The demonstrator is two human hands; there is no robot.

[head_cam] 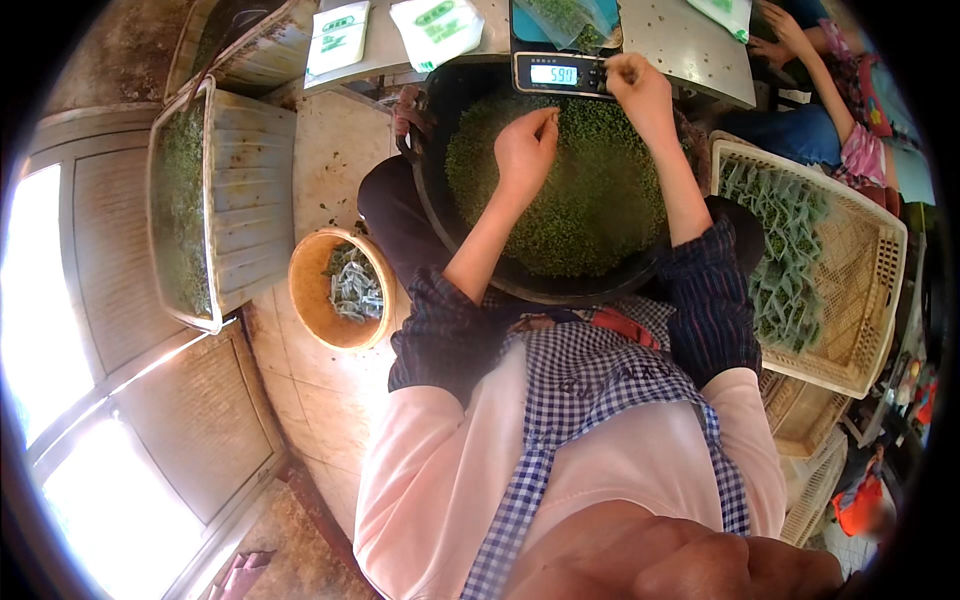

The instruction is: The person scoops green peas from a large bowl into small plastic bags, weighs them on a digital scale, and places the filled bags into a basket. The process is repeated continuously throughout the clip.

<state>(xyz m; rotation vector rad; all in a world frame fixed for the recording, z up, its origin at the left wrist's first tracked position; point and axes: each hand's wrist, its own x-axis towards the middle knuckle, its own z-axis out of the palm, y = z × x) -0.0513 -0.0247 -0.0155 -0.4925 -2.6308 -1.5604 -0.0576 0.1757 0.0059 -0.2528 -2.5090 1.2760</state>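
Note:
My left hand (527,150) is above a wide black tub (439,214), its fingers curled and thumb and fingertips together. Nothing clearly shows in it. A thick mass of small green sprouts or leaves (570,202) fills much of the tub, which sits between my legs. By the right end of a digital scale (525,81) is my right hand (641,94), fingers bent inward; whether they pinch a bit of green is unclear. On the scale's blue platform (526,22) lies a clear plastic bag (574,22) with greens inside. The lit display shows digits.
Printed bags (435,30) lie in stacks on the metal table (495,37). A yellow bucket (304,289) holds small plastic pieces. At left stands a bin (251,202) of greens. Filled bags (784,262) line a crate (862,300) at right, near another person's arms (814,67).

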